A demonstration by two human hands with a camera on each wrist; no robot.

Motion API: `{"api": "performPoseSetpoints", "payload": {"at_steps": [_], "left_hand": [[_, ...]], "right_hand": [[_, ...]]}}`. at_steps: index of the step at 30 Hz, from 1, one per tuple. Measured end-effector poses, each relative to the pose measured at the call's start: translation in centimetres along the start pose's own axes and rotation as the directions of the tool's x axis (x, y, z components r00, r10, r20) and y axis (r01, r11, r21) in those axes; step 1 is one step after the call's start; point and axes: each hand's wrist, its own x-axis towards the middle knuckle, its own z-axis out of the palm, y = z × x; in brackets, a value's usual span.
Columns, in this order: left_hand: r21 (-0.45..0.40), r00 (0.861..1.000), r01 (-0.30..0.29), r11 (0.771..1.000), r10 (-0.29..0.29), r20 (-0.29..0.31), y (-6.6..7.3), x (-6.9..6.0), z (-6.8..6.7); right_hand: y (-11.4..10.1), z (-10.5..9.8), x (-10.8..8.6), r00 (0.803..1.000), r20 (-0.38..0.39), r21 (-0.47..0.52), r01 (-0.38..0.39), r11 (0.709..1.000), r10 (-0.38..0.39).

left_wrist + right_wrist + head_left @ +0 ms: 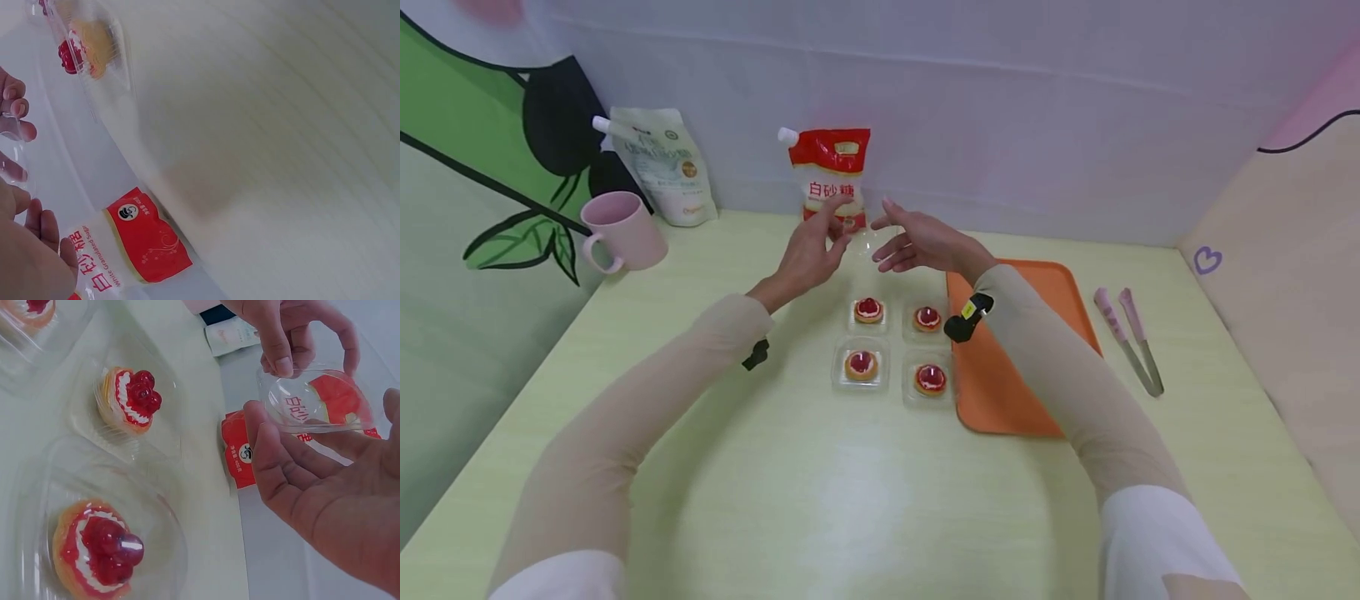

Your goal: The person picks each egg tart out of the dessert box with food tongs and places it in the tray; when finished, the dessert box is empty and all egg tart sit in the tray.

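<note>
A clear, empty plastic lid or shell (281,394) is held up between both hands, in front of the red-and-white sugar bag (827,167). My left hand (808,254) grips its far edge with thumb and fingertips, seen in the right wrist view. From the near side and below, my right hand (928,242) holds it between bent fingers and thumb. Below the hands on the table, several small red-topped tarts, one of them nearest the left hand (868,310), sit in clear plastic containers (861,385). In the left wrist view the shell is only partly visible.
An orange tray (1000,375) lies right of the containers, partly under my right forearm. Farther right are tongs with pink handles (1138,346). At the back left stand a pink mug (632,237) and a white pouch (673,175). A cloth backdrop rises behind the table.
</note>
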Motion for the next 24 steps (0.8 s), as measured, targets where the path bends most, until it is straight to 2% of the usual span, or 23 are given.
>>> {"api": "performPoseSetpoints", "payload": {"at_steps": [6,12,18,24], "left_hand": [[-0.023,0.995,0.089,0.996,-0.088,0.052,-0.7,0.7,-0.3],[-0.074,0.981,0.17,0.983,-0.162,0.106,-1.4,1.3,-0.3],[-0.074,0.96,0.242,0.968,-0.228,0.163,-2.1,1.9,-0.4],[-0.066,0.948,0.269,0.961,-0.252,0.195,-3.1,2.0,-0.4]], "right_hand": [[0.2,-0.4,0.8,1.0,-0.027,-0.014,0.007,1.0,-0.008],[1.2,-1.0,2.1,0.995,-0.056,-0.029,0.075,0.997,-0.077],[1.5,-1.1,2.8,0.989,-0.105,-0.125,0.087,0.988,-0.1],[1.6,-0.9,3.6,0.988,-0.119,-0.22,0.067,0.973,-0.095]]}}
